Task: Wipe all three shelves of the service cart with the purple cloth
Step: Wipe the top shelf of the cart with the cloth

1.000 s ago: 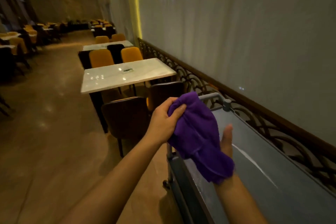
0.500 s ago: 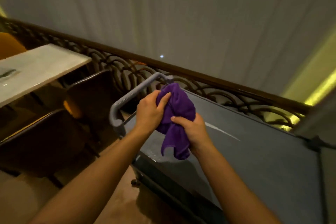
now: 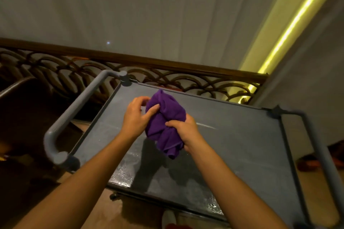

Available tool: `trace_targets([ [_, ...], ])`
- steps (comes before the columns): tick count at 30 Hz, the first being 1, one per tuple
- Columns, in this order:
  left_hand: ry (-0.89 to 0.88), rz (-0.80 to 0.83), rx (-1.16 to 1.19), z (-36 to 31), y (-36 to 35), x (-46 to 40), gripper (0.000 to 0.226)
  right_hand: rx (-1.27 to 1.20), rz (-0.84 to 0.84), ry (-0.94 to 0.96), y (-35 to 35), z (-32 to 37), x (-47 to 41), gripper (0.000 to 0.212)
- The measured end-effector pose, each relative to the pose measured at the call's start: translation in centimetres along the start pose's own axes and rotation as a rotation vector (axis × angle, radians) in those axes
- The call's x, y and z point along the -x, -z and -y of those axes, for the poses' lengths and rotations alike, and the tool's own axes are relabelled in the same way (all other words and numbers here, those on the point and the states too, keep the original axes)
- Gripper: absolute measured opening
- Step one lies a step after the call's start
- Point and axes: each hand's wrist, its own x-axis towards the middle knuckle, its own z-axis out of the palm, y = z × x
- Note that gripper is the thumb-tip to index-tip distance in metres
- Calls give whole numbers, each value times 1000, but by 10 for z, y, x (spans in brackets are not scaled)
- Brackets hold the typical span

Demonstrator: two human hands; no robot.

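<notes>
while both bare forearms reach in from six o'clock, the bunched purple microfibre cloth (image 3: 164,122) sits at the middle of the view, held in the air just above the grey plastic service cart (image 3: 242,145), over the ten o'clock part of its top shelf. the left hand (image 3: 136,115) is at the cloth's nine o'clock side, its thumb pressed into the fabric and its fingers (image 3: 141,99) curled narrowly round the upper edge. the right hand (image 3: 183,129) is at the cloth's four o'clock side, its fingers closed tight on a fold, with a loose tail of fabric hanging down toward six o'clock. the cloth's shadow falls on the shelf right below it. the shelf's dark flat surface shows pale streaks and a wet-looking sheen near its six o'clock edge. a rounded grey tubular handle (image 3: 74,115) runs along the cart's nine o'clock end, and a second grey bar (image 3: 320,147) along the three o'clock end. the lower shelves are hidden under the top one. beyond the cart at twelve o'clock stands a dark wooden railing with scalloped metalwork (image 3: 149,72), then a pale curtain (image 3: 149,11); a yellow-green light strip (image 3: 297,16) slants at two o'clock.
</notes>
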Motion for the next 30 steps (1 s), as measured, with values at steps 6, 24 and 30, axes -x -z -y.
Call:
trace_targets([
  [6, -15, 81, -382, 83, -15, -5, 77, 108, -368, 60, 65, -6, -28, 42],
  [24, 91, 406, -711, 182, -2, -11, 106, 1257, -684, 21, 197, -69, -77, 61],
  [30, 197, 607, -856, 203, 19, -15, 140, 1389, -555, -60, 221, -83, -95, 66],
])
